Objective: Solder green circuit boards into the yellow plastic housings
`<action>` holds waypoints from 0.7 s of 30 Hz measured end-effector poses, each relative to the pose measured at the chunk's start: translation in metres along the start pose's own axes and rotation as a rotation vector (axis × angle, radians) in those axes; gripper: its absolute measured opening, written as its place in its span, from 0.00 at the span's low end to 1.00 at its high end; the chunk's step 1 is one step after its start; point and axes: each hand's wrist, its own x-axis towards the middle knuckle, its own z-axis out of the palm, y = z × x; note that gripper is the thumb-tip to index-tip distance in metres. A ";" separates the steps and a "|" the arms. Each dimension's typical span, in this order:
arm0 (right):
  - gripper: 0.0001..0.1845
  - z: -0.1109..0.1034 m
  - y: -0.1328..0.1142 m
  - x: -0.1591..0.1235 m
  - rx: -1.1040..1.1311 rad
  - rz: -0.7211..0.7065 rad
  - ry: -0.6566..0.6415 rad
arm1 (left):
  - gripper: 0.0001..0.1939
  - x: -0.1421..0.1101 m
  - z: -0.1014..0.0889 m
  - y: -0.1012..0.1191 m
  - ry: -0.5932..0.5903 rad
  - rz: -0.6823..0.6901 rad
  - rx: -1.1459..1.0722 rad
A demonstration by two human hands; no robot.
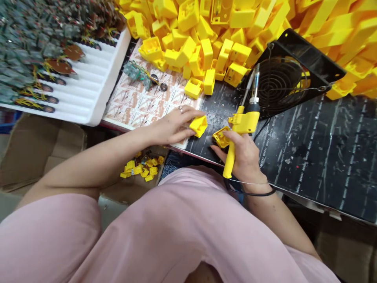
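My left hand (177,125) is closed on a small yellow plastic housing (199,126), pinched between thumb and fingers over the table's near edge. In my right hand (245,154) lies a yellow soldering gun (244,122), its metal tip pointing away from me and its handle angled down. Between that hand's thumb and finger there is also an open yellow housing half (221,137), its hollow side showing. The two yellow pieces are apart. A thin solder wire and a black cable run by my right wrist.
Yellow housings (188,51) are heaped along the back. A black fan (290,74) stands right of the soldering gun tip. At left, a white foam tray (97,84) bears wired circuit parts. A wired board (137,74) lies on printed sheets (129,104). Below, a cardboard box (44,145) and yellow pieces (144,167).
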 end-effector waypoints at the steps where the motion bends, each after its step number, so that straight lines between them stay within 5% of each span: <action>1: 0.23 0.001 0.001 -0.001 -0.011 0.022 0.002 | 0.26 -0.012 0.002 -0.001 0.038 -0.022 0.061; 7: 0.23 -0.001 0.003 0.000 0.147 -0.038 -0.056 | 0.41 -0.037 0.004 0.002 0.081 0.019 0.218; 15: 0.27 -0.004 -0.004 0.001 0.231 -0.044 -0.125 | 0.34 -0.017 0.023 0.024 0.063 0.006 0.240; 18: 0.28 -0.003 -0.002 0.003 0.241 -0.048 -0.126 | 0.32 -0.019 0.006 0.018 0.093 -0.006 0.242; 21: 0.33 -0.002 -0.003 0.008 0.202 -0.080 -0.113 | 0.22 -0.019 -0.025 -0.021 0.256 -0.145 0.330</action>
